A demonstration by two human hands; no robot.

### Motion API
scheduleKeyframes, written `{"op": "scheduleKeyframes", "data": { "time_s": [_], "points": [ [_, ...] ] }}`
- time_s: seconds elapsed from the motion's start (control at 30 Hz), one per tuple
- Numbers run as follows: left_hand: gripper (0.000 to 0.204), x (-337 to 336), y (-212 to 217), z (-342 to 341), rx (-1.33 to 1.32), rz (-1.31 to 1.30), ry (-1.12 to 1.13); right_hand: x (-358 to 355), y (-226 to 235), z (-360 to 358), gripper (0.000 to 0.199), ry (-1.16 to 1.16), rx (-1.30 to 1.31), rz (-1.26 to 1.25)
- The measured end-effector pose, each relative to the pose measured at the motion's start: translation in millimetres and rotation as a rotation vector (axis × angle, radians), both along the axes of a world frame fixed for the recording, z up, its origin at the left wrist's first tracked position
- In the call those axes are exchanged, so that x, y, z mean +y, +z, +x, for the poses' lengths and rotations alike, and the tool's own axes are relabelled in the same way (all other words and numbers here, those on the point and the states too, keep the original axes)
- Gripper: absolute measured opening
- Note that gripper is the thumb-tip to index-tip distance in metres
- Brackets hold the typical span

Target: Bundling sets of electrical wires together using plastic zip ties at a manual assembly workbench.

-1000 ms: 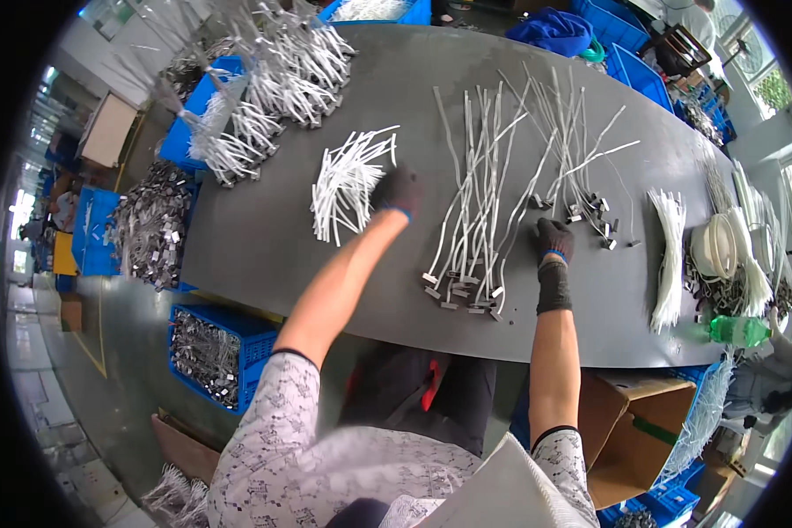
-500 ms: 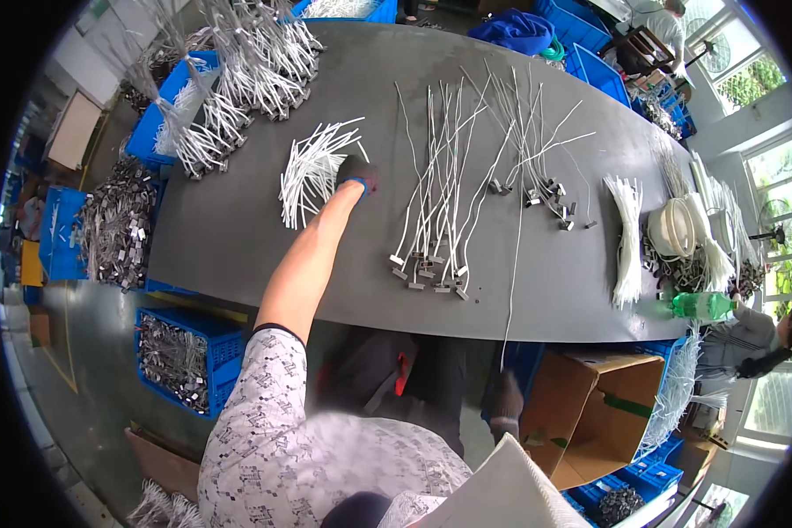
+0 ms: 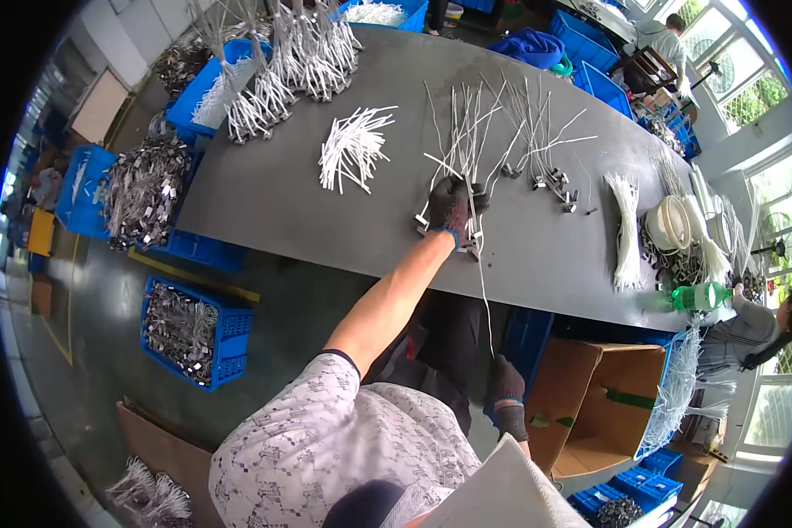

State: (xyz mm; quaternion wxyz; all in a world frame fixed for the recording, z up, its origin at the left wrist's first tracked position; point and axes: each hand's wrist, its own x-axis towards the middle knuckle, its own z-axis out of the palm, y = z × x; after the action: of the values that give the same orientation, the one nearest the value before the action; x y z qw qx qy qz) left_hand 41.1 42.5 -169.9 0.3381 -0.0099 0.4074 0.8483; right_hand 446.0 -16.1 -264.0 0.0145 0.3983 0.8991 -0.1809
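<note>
My left hand (image 3: 451,204), in a dark glove with a blue cuff, is closed over the middle group of wires. A short white tube (image 3: 439,165) sticks out from its fingers. Low at the table's front edge, my right hand (image 3: 508,387), also gloved, is closed at the lower end of a long thin wire (image 3: 486,304). This wire runs down over the edge from beside my left hand. White-sleeved wires (image 3: 466,132) with small metal-and-black end pieces lie partly under my left hand. A loose pile of short white tubes (image 3: 354,151) lies to its left.
Bundled wires (image 3: 312,57) stand at the far left. More wires with black end pieces (image 3: 554,176) lie to the right, near a white bundle (image 3: 626,233) and a green bottle (image 3: 700,297). A cardboard box (image 3: 620,396) and a blue crate (image 3: 194,330) flank me below the table.
My left hand has moved right from the pile of white tubes to the middle wires, now with a short tube in its fingers. My right hand stays low near the table edge.
</note>
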Motion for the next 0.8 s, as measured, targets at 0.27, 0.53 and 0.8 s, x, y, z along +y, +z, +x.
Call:
{"op": "scheduleKeyframes", "data": {
  "time_s": [0.27, 0.53, 0.8],
  "points": [
    [0.018, -26, 27, 5, 0.388, -0.163, -0.098, -23, -20, 43, 0.021, -0.11, -0.178, -0.068],
    [0.024, -30, 26, 40, 0.242, -0.269, -0.497, -8, 31, -4, 0.021, -0.107, 0.013, -0.14],
    [0.028, -54, 1, 97, 0.636, -0.304, -0.647, 66, 89, -151, 0.037, 0.118, 0.796, 0.153]
  ]
}}
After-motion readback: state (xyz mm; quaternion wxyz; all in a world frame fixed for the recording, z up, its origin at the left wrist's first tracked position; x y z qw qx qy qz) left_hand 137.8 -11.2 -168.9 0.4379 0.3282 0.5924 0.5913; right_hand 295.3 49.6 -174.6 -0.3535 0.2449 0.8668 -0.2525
